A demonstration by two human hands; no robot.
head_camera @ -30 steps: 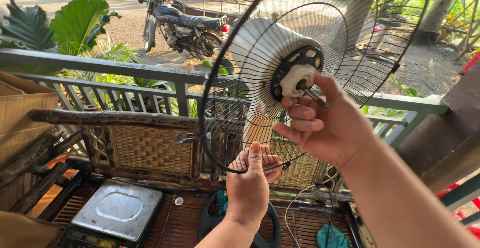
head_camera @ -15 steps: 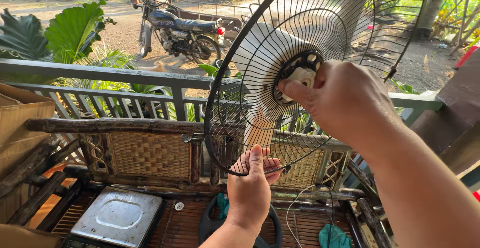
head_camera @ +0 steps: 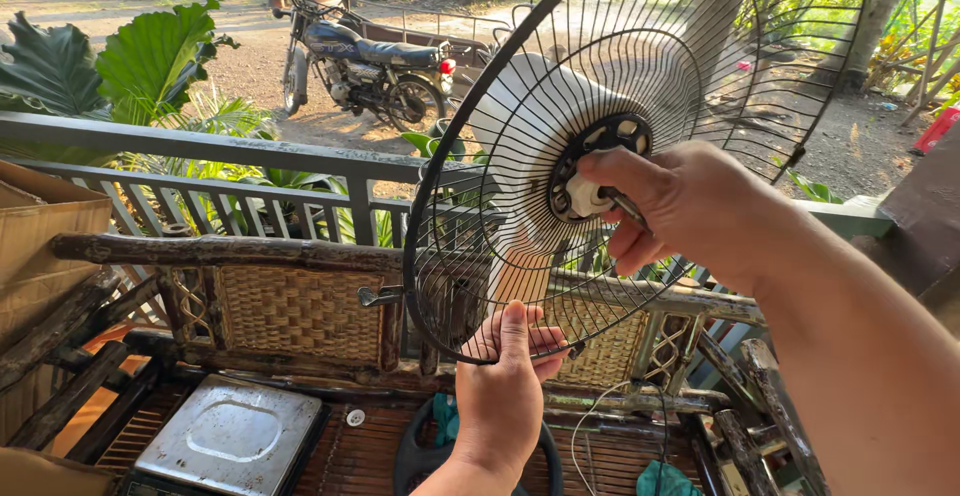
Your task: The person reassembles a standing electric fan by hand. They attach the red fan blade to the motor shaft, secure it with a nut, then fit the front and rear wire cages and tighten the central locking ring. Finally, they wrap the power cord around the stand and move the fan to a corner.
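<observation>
At the hub of the black wire fan guard (head_camera: 640, 156), the right hand (head_camera: 690, 211) now pinches the white centre nut (head_camera: 585, 196) with its fingers curled over a thin metal shaft; half a second ago it covered the hub more fully. Below, the left hand (head_camera: 505, 381) stays clamped on the guard's lower rim. Beneath both lies a woven rattan bench (head_camera: 300, 311) carrying a metal scale (head_camera: 230, 441). Beyond the grey railing (head_camera: 200, 151), a motorcycle (head_camera: 365, 61) is parked on bare dirt.

place: home porch | signs: railing (head_camera: 200, 171), wicker bench (head_camera: 300, 306), parked motorcycle (head_camera: 365, 66)
</observation>
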